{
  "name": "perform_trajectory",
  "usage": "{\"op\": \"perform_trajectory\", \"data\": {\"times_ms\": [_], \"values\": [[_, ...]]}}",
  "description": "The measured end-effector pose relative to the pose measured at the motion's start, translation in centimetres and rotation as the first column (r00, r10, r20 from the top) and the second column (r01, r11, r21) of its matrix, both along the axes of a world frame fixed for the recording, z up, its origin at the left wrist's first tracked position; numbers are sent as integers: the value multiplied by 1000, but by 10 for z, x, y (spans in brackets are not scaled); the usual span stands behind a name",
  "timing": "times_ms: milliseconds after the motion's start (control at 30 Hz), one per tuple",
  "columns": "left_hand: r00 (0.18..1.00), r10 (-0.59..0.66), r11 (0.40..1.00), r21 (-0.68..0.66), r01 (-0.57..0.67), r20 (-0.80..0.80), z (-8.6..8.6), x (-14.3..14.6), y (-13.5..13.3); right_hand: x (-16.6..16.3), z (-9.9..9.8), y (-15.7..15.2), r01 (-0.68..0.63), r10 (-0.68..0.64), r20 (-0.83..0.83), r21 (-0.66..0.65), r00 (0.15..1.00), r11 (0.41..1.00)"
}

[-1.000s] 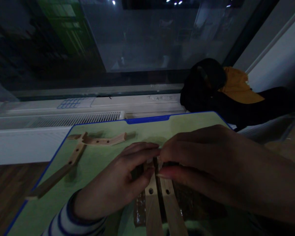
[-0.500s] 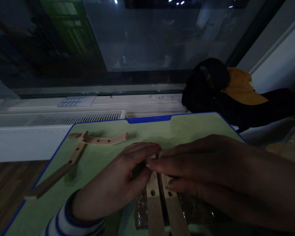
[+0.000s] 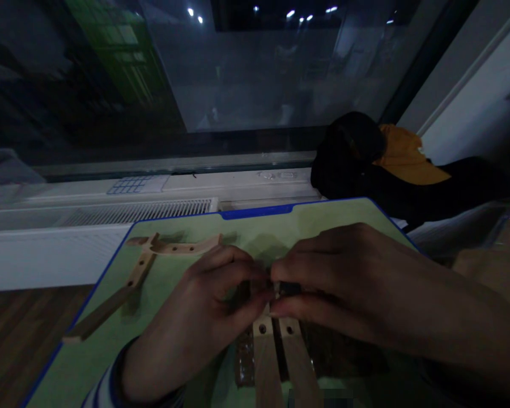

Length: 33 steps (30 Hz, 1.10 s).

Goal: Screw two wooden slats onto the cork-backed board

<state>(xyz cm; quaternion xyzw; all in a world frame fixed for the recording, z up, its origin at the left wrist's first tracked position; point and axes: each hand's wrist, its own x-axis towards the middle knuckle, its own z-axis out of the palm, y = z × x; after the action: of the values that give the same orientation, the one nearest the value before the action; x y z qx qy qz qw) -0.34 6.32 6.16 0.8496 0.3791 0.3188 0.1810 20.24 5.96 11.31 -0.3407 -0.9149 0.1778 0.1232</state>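
Note:
Two pale wooden pieces with screw holes lie side by side under my hands, a left piece and a right piece. Beneath them is a brown, glossy, plastic-wrapped slab. My left hand has thumb and fingertips pinched together over the far end of the left piece. Opposite it, my right hand pinches at the far end of the right piece, its fingertips nearly meeting the left ones. A small dark thing shows between the right thumb and fingers; its kind is unclear. The fingers hide whatever lies in either pinch.
Joined wooden pieces with holes lie on the left of the green, blue-edged table. Behind it are a white radiator and a windowsill. A black bundle and an orange cap sit at the right.
My right fingers have drawn back from across the left piece and now pinch above the right piece. My left fingertips have closed in a pinch. The view has shifted slightly.

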Motion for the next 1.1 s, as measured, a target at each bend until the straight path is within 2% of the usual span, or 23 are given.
{"op": "perform_trajectory", "data": {"times_ms": [100, 200, 333, 433, 567, 733, 967, 1100], "values": [[999, -28, 995, -99, 26, -26, 0, 5, -5, 1, 2, -1, 37, -41, 65, 68, 997, 997], [999, -20, 991, -134, 16, -30, -5, 10, -9, -1, 3, -3, 44, -54, 85, 121, 995, 992], [998, 67, 983, -170, -69, -19, -12, 16, -13, -6, 5, -5, 45, -54, 96, 95, 994, 995], [994, 105, 979, -177, -101, 14, -14, 18, -14, -6, 6, -6, 17, -18, 38, 44, 999, 999], [995, 87, 983, -167, -77, 56, -13, 20, -14, -1, 9, -7, -33, 33, -80, 0, 996, 999], [994, 41, 983, -180, -22, 102, -14, 20, -14, 1, 11, -3, -110, 98, -122, -98, 988, 989], [994, -107, 964, -247, 101, -8, -9, 15, -13, 1, 8, -1, 32, -32, -48, -7, 998, 999], [997, -53, 965, -259, 38, -50, -6, 15, -14, 0, 6, -3, 22, -22, -27, 8, 999, 1000]]}}
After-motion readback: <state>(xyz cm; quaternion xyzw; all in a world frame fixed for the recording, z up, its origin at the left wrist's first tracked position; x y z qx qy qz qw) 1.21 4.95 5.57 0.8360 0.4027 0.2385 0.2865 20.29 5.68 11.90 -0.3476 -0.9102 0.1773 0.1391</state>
